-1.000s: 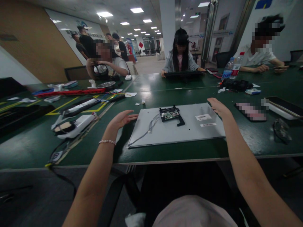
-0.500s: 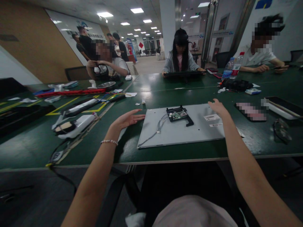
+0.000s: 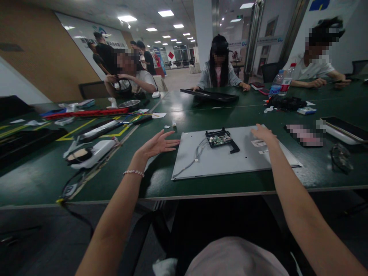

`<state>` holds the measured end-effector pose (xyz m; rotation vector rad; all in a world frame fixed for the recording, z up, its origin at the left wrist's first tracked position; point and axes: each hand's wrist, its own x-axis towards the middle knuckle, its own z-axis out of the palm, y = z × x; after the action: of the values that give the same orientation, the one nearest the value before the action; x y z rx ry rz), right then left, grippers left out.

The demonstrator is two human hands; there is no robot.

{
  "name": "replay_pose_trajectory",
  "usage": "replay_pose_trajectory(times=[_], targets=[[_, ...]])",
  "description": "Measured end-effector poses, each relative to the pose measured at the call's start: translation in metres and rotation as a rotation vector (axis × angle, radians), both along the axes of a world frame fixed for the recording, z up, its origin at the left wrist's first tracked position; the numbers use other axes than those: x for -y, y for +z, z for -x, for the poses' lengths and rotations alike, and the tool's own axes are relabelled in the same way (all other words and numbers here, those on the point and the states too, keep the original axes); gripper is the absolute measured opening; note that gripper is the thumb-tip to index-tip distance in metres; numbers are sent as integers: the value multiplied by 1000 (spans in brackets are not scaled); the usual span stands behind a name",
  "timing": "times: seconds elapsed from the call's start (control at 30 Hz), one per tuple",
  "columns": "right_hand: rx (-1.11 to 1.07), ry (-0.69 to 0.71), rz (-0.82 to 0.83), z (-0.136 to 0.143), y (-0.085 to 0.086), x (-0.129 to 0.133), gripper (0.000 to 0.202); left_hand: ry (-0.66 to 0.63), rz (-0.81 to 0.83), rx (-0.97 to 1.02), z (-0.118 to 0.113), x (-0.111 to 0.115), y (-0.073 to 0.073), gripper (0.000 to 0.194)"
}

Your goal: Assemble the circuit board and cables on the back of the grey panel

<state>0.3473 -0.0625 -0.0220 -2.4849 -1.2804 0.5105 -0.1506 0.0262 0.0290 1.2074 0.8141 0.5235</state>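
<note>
A flat grey display panel (image 3: 218, 161) lies on the green table in front of me. On it sits a black bracket with a green circuit board (image 3: 220, 138), and grey cables (image 3: 196, 156) run from the board toward the panel's near left corner. My left hand (image 3: 159, 143) is open, fingers spread, its tips beside the panel's left edge; whether they touch is hard to make out. Over the panel's far right part is my right hand (image 3: 265, 134), open, palm down, partly covering a white label (image 3: 258, 143). Neither hand grips anything.
Left lie a white device (image 3: 99, 151) with a cable and a red strip (image 3: 86, 112). To the right are a pink phone (image 3: 304, 135), glasses (image 3: 341, 157) and bottles (image 3: 277, 84). Across the table, a person (image 3: 219, 69) has a black panel (image 3: 211, 95); other people sit nearby.
The grey panel has shifted slightly right on the table, and my left hand's fingers have spread wider. Across the table, the black panel has tilted and moved left.
</note>
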Motion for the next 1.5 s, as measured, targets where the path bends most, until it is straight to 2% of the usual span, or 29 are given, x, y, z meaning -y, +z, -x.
replay_pose_trajectory(times=[0.33,0.47,0.53,0.6,0.7,0.8,0.9,1.03,1.17,1.27,1.4,1.5], targets=[[86,59,91,1,-3,-1,71,9,-120,-124,-8,5,3,84],[101,82,141,5,-1,1,75,58,-188,-302,-22,-2,3,80],[97,91,157,7,1,3,76,98,-302,-465,-40,-4,4,76],[94,97,168,9,1,4,75,111,-491,-647,-66,-2,6,73],[109,94,166,9,-1,3,75,19,-702,-873,-112,4,8,74],[122,91,168,8,-4,2,76,-56,-761,-1073,-152,7,6,80],[129,101,171,7,-5,1,76,-120,-755,-1161,-172,7,-1,80],[139,110,184,8,-5,0,77,-114,-763,-1257,-179,8,-10,78],[152,124,189,13,-5,-2,77,-75,-764,-1298,-179,11,-10,75],[150,159,172,18,-4,-3,78,5,-743,-1248,-178,15,-11,76],[142,167,147,23,-4,-3,79,124,-755,-1156,-170,17,-22,81],[146,149,128,24,-5,-2,77,139,-831,-1028,-164,14,-28,84]])
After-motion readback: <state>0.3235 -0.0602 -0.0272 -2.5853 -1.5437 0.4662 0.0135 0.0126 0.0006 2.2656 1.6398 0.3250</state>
